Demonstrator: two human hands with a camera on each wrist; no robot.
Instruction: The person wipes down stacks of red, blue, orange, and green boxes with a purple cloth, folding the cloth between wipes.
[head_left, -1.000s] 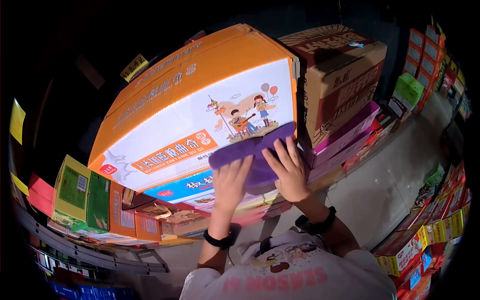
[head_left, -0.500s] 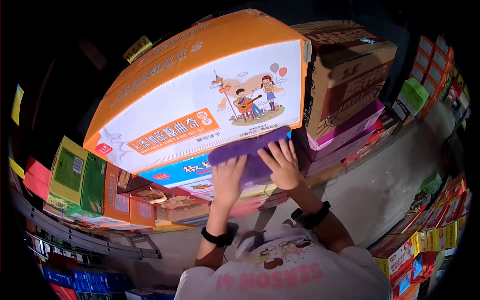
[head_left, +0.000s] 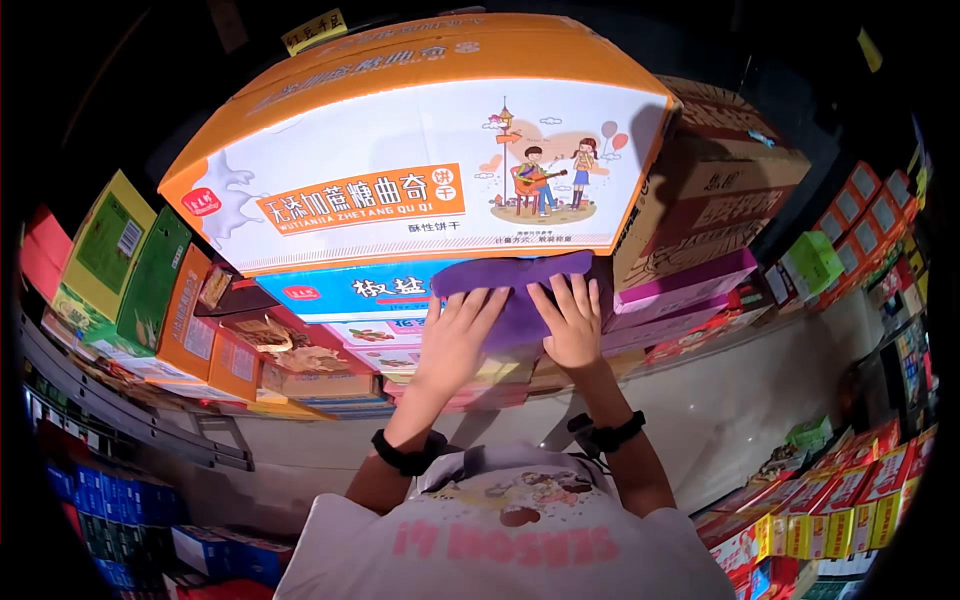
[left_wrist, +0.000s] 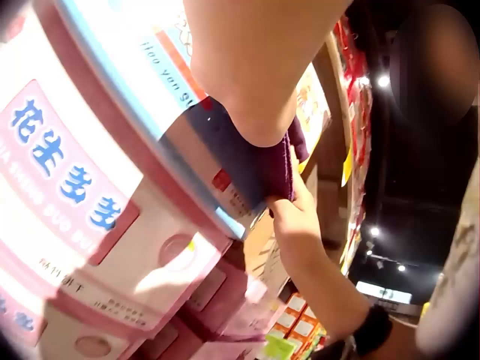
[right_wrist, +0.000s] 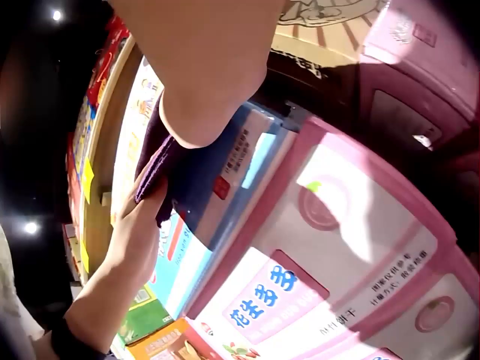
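A folded purple cloth [head_left: 515, 300] lies against the front of the blue carton [head_left: 345, 290], just under the large orange-and-white carton [head_left: 370, 150]. My left hand [head_left: 460, 335] rests on the cloth's left part with fingers extended. On its right part, my right hand [head_left: 575, 320] presses with straight, slightly spread fingers. In the left wrist view the cloth [left_wrist: 279, 169] shows as a dark purple edge beside the right hand [left_wrist: 296, 232]. The right wrist view has the cloth [right_wrist: 155, 161] next to the left hand [right_wrist: 135, 240].
Brown cartons [head_left: 720, 200] stand to the right, above purple boxes [head_left: 690, 285]. Pink-and-white cartons [right_wrist: 322, 247] sit under the blue one. Green and orange boxes [head_left: 150, 270] line the left. Tiled floor [head_left: 700, 390] shows at the right, with red and yellow packages [head_left: 830, 500] beyond.
The cloth and both hands have moved down from the orange-and-white carton's lower front to the blue carton beneath. The head view has shifted, and the cartons appear more level.
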